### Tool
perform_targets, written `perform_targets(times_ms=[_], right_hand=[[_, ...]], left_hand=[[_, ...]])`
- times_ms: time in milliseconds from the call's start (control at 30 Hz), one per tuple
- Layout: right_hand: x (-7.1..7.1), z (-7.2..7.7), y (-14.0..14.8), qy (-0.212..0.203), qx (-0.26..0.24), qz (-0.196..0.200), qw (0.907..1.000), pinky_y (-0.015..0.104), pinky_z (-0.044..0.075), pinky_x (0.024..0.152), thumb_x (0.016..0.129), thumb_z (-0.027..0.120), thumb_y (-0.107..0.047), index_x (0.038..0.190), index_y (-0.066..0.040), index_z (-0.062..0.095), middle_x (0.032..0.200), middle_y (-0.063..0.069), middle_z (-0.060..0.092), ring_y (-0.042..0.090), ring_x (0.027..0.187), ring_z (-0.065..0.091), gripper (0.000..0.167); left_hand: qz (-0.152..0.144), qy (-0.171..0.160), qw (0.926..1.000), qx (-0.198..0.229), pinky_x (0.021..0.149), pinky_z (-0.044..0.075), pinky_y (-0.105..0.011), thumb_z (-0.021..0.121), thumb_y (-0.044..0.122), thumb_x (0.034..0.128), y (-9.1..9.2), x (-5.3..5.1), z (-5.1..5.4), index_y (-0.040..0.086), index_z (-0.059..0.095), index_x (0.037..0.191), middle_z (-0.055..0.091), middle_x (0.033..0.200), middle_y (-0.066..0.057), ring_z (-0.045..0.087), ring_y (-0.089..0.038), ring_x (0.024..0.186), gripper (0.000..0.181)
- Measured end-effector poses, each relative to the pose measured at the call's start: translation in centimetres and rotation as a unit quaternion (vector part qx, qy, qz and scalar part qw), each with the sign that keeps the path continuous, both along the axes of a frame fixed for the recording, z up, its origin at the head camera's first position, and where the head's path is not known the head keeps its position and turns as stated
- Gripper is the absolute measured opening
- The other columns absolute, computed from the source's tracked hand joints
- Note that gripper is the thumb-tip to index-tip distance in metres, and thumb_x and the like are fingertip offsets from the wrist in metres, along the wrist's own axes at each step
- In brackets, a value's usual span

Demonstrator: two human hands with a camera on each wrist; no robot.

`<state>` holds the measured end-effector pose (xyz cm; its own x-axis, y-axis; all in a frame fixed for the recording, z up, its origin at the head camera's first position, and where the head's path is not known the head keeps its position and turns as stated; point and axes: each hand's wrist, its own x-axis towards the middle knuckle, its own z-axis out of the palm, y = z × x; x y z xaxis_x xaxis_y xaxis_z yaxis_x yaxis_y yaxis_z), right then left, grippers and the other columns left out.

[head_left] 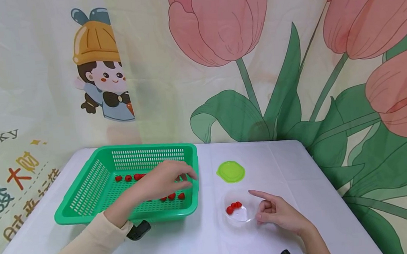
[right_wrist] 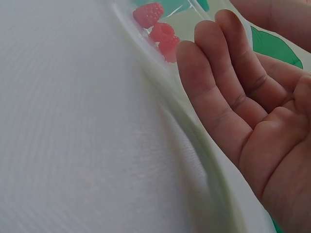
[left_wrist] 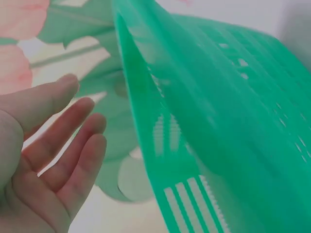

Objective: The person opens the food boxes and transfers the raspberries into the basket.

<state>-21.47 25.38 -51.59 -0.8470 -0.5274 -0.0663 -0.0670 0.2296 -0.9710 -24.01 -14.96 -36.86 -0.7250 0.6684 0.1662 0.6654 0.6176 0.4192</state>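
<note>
My left hand [head_left: 169, 178] is over the right part of a green plastic basket [head_left: 195, 164], its fingers loosely bent. In the left wrist view that hand [left_wrist: 58, 155] holds nothing and is apart from the basket's rim [left_wrist: 141, 97]. Red raspberries [head_left: 128, 178] lie in rows on the basket floor, some hidden behind the left arm. A clear plastic bowl [head_left: 241, 215] with three raspberries [head_left: 234, 206] stands on the table. Beside its right side is my right hand [head_left: 278, 213], index finger extended along the rim and other fingers loosely bent. Whether it touches the bowl I cannot tell.
A lime-green round lid [head_left: 231, 171] with a small tab lies behind the bowl. Everything stands on a table with a white cloth [head_left: 206, 243]. A printed curtain [head_left: 154, 66] with tulips and a cartoon figure hangs right behind the table.
</note>
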Motion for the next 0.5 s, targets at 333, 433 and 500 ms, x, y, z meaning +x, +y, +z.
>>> perform_targets(times_ms=[333, 433, 500], right_hand=[[-0.1, 0.1, -0.3, -0.004, 0.003, 0.001, 1.0, 0.03, 0.062, 0.085, 0.098, 0.076, -0.007, 0.164, -0.01, 0.04, 0.095, 0.012, 0.068, 0.021, 0.084, 0.072, 0.075], [-0.1, 0.2, -0.4, -0.007, 0.011, -0.003, 0.9999, 0.029, 0.061, 0.085, 0.098, 0.076, -0.009, 0.164, -0.009, 0.038, 0.095, 0.012, 0.068, 0.021, 0.084, 0.072, 0.076], [-0.1, 0.3, -0.4, -0.007, 0.013, -0.003, 0.9999, 0.029, 0.061, 0.085, 0.099, 0.076, -0.009, 0.165, -0.009, 0.038, 0.095, 0.013, 0.068, 0.022, 0.084, 0.072, 0.076]], left_hand=[[-0.091, -0.068, 0.9934, -0.02, 0.09, 0.06, -0.033, 0.079, 0.009, 0.0957, 5.8, 0.1, -0.4, 0.017, 0.078, 0.119, 0.074, 0.114, 0.008, 0.069, -0.004, 0.096, 0.025], [-0.113, -0.079, 0.9899, -0.033, 0.091, 0.059, -0.031, 0.08, 0.008, 0.0952, 7.2, 0.0, -0.7, 0.016, 0.077, 0.12, 0.074, 0.114, 0.008, 0.068, -0.003, 0.096, 0.026], [-0.117, -0.088, 0.9883, -0.043, 0.09, 0.058, -0.028, 0.08, 0.008, 0.095, 7.9, -0.1, -1.0, 0.016, 0.077, 0.12, 0.075, 0.115, 0.007, 0.068, -0.004, 0.096, 0.026]])
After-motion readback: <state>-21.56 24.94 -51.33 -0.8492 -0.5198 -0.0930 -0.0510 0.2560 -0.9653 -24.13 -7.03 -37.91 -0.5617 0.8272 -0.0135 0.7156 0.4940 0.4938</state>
